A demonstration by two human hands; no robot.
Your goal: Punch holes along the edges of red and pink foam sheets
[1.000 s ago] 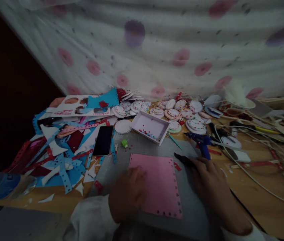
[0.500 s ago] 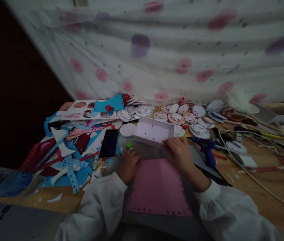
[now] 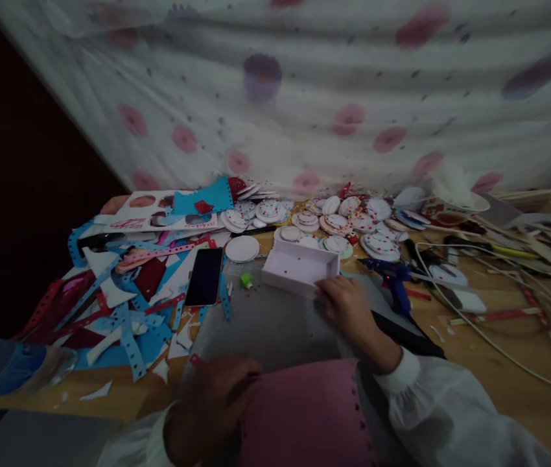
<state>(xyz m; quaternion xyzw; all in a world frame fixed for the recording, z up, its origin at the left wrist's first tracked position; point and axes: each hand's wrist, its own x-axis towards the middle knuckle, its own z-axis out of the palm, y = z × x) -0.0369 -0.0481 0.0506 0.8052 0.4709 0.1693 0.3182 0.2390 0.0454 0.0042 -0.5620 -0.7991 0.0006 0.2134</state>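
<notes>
My right hand (image 3: 346, 311) has its fingers closed on the front right corner of a shallow white paper box (image 3: 288, 280). A few tiny red bits lie inside the box. At the lower left, my left hand (image 3: 212, 405) is blurred and dark, its fingers closed at the left edge of a pink sheet (image 3: 304, 415) with dark dots along its borders. The sheet lies near the front edge, partly cut off by the frame. Beyond my left hand, a small green object (image 3: 246, 281) sits on the grey mat (image 3: 266, 331).
Blue, red and white scraps (image 3: 124, 311) pile up at left beside a black phone (image 3: 204, 277). White discs (image 3: 241, 249) and stacks of dotted discs (image 3: 380, 245) line the back. A blue glue gun (image 3: 395, 285) and a white cable (image 3: 494, 360) are at right.
My left hand has drawn the pink sheet toward me, baring more of the grey mat. My right hand stays on the box corner. The view has shifted slightly.
</notes>
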